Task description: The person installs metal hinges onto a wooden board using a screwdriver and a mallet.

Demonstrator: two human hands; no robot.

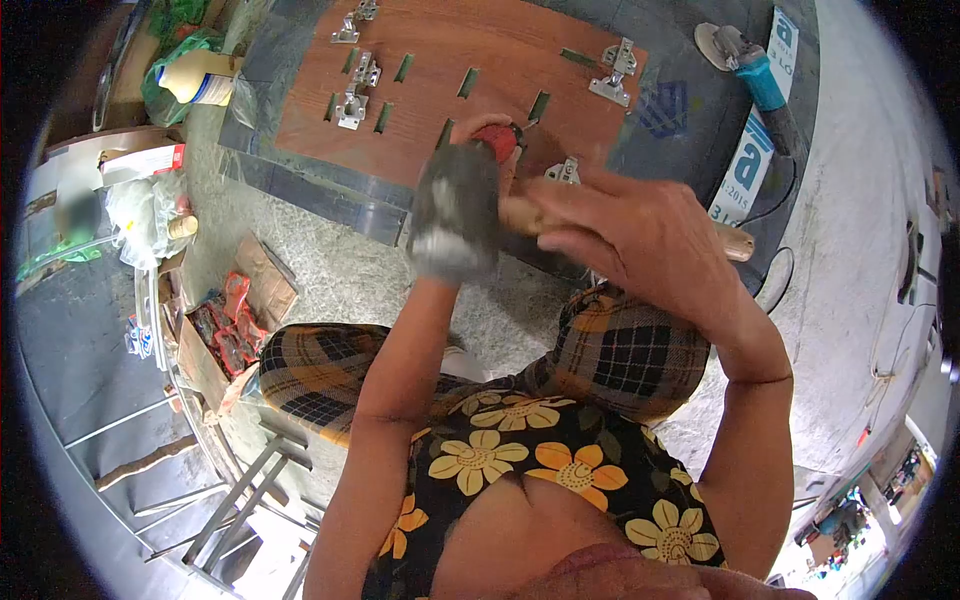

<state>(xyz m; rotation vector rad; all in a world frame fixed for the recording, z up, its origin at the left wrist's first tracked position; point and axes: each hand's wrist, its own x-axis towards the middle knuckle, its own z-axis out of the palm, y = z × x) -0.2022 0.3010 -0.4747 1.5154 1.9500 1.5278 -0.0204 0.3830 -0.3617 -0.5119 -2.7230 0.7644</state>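
My right hand (655, 235) is wrapped round the wooden handle of a mallet (453, 215). Its thick dark grey head hangs over my left forearm and wrist. My left hand (466, 128), partly hidden behind that head, grips a hand tool with a red and black handle (495, 145). The working end of this tool is hard to make out. Both hands are over the near edge of a reddish-brown wooden board (430, 45) with several slots cut through it. Metal cabinet hinges (351, 105) lie on the board, another hinge (562, 170) close to my hands.
Beneath the board are dark tiles (310, 185). A teal angle grinder (762, 85) with a cord lies at the right, beside a white printed strip (745, 165). At the left are a yellowish bottle (197, 78), a plastic bag (140, 220) and an open cardboard box (215, 345).
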